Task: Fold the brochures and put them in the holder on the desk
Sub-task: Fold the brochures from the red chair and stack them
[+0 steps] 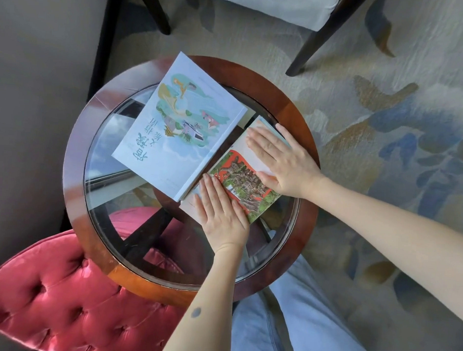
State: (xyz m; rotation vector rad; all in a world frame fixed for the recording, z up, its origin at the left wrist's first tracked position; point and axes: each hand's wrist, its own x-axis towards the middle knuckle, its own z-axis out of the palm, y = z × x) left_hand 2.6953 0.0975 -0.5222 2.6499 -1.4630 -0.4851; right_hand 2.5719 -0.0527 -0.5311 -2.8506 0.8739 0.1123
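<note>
Carpeted room; round glass-topped table [75, 152], wood rim, slick surface. Brochure [240, 181] lies on its right half, just beside the blue booklet [182, 125]. My left hand [223, 214] and right hand [281, 161] both press it flat, fingers straight, together. Judged thin, light, glossy: may skate on glass; lift by a free edge. Holder unseen.

Booklet [179, 125]: pale blue cover, teal-green-yellow illustration, blue characters. Brochure [240, 181]: orange-red border round green-brown photo. Table rim [75, 152]: reddish-brown wood. Seat [60, 300]: pink-red, button-tufted. Carpet [386, 123]: beige, blue and ochre leaf pattern. Jeans [311, 324]: light blue.
</note>
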